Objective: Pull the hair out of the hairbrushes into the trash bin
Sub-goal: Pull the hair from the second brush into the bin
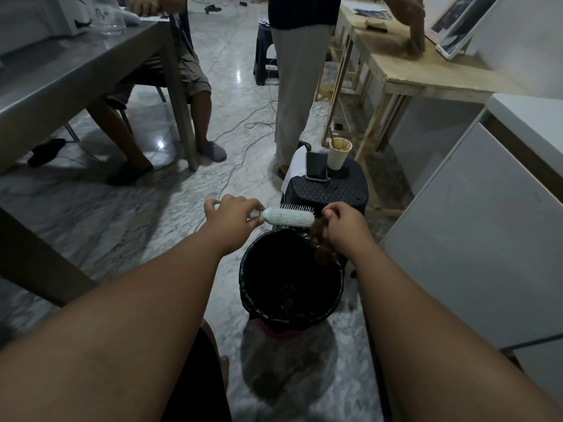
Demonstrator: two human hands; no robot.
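A white hairbrush (288, 216) lies level above the far rim of the trash bin (246, 287), bristles pointing away from me. My left hand (233, 214) is shut on its handle. My right hand (344, 222) pinches a brown clump of hair (319, 231) at the tip end of the brush, right over the bin. The bin is lined with a black bag and holds more brown hair (288, 292) at its bottom.
A black plastic stool (327, 190) just beyond the bin carries a phone (316, 166) and a paper cup (338, 155). A person stands behind it and another sits at the grey table (76, 77) on the left. White cabinets (475, 233) are at the right. Cables run across the marble floor.
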